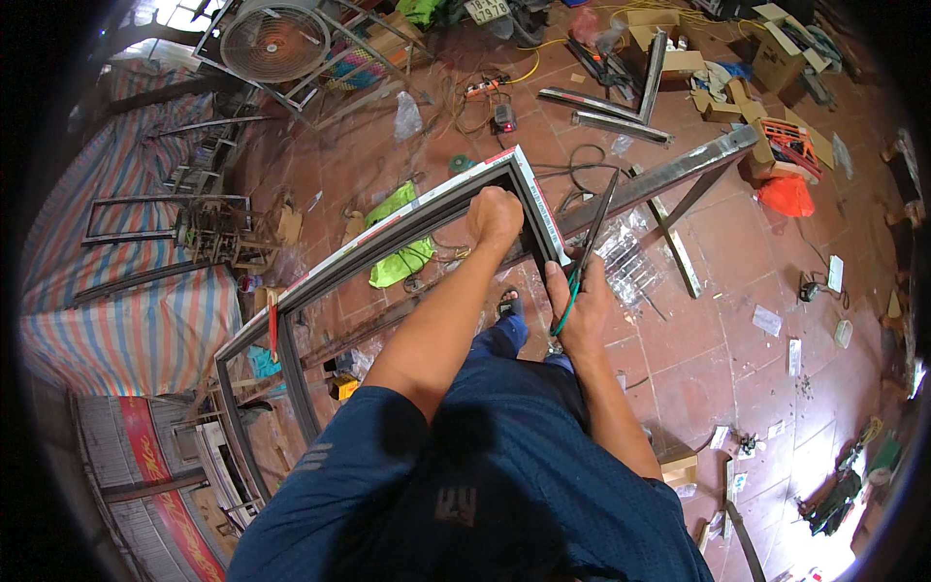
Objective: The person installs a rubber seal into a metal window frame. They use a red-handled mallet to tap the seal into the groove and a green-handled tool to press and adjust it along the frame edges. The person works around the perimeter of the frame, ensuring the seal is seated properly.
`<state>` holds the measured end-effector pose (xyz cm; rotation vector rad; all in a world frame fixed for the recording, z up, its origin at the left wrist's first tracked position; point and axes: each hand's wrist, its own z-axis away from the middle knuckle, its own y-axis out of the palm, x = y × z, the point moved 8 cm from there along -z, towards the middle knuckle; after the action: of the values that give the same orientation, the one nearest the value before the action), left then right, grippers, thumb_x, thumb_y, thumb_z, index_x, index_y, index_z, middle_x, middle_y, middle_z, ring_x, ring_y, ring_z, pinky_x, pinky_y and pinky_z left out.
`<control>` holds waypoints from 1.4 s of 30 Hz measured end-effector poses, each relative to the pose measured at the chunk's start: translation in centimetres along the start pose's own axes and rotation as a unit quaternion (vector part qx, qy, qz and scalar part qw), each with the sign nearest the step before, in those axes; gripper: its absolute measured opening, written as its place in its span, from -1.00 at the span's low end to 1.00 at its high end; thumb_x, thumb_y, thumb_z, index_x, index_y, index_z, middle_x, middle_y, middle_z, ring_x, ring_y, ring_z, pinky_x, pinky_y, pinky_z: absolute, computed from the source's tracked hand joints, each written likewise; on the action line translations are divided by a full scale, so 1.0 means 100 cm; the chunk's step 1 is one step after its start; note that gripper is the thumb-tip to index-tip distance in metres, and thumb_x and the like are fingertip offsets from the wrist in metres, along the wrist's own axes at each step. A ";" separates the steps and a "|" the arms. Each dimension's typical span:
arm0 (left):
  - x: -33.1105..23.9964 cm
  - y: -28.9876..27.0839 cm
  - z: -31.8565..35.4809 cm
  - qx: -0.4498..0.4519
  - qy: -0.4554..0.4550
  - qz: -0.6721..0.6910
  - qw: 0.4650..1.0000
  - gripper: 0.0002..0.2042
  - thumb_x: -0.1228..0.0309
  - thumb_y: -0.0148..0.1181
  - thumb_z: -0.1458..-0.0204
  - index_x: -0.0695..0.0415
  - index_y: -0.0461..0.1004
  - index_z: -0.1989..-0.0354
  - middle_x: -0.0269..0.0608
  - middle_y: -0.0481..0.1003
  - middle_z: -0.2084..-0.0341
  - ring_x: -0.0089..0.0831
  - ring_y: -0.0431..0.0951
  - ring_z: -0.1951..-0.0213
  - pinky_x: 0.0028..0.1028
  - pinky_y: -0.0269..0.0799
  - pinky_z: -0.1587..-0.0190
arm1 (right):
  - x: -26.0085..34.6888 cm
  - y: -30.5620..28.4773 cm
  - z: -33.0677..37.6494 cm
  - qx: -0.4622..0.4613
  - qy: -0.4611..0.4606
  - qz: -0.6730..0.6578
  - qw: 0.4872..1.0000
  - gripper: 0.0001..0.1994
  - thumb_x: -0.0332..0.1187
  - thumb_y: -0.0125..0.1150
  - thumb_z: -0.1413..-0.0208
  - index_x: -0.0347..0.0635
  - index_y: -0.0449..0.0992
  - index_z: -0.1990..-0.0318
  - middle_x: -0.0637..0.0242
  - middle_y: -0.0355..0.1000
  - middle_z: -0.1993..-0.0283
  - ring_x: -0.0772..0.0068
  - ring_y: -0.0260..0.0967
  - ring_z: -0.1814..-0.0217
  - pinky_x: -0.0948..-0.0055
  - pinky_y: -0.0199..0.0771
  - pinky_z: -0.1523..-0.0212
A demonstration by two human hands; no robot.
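Frame corner gripped by left hand; right hand clamps scissors beside it

Left hand fisted (arm outstretched), right hand clenched, closer in

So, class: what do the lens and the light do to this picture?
Head view: the fisheye bends the straight metal frame into a curve and leaves a black rim around the picture; daylight glares white near the fan at top left; the left hand and right hand look sharp.
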<state>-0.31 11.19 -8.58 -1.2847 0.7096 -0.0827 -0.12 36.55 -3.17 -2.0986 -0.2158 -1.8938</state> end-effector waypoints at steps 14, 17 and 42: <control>0.035 0.046 0.003 0.034 -0.311 0.402 0.860 -0.84 0.44 0.27 -0.13 0.33 0.60 0.29 0.03 0.60 0.40 -0.22 0.61 0.47 -0.18 0.51 0.52 | -0.003 -0.004 -0.002 -0.024 0.000 -0.011 1.000 -0.65 -0.26 0.40 -0.22 -0.29 0.50 -0.02 0.17 0.50 0.44 0.27 0.50 0.45 0.28 0.49 0.36; 0.047 0.034 0.002 0.001 -0.294 0.358 0.887 -0.81 0.42 0.27 -0.14 0.34 0.64 0.24 0.06 0.65 0.33 -0.19 0.67 0.41 -0.18 0.55 0.44 | 0.011 0.000 -0.001 -0.006 -0.005 -0.022 1.000 -0.68 -0.27 0.36 -0.25 -0.34 0.52 0.02 0.35 0.38 0.44 0.53 0.30 0.37 0.44 0.39 0.33; 0.060 0.061 -0.007 0.066 -0.124 0.097 0.985 -0.67 0.33 0.17 -0.18 0.26 0.60 -0.04 0.08 0.61 -0.03 -0.06 0.61 -0.08 -0.11 0.49 -0.15 | 0.002 -0.003 0.000 -0.021 0.007 -0.031 0.999 -0.71 -0.28 0.37 -0.23 -0.32 0.52 0.05 0.21 0.48 0.44 0.41 0.41 0.42 0.35 0.44 0.34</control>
<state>2.11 9.87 -16.70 -1.0705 0.6006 0.1845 -0.19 36.84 -2.89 -2.1283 -0.2413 -1.9640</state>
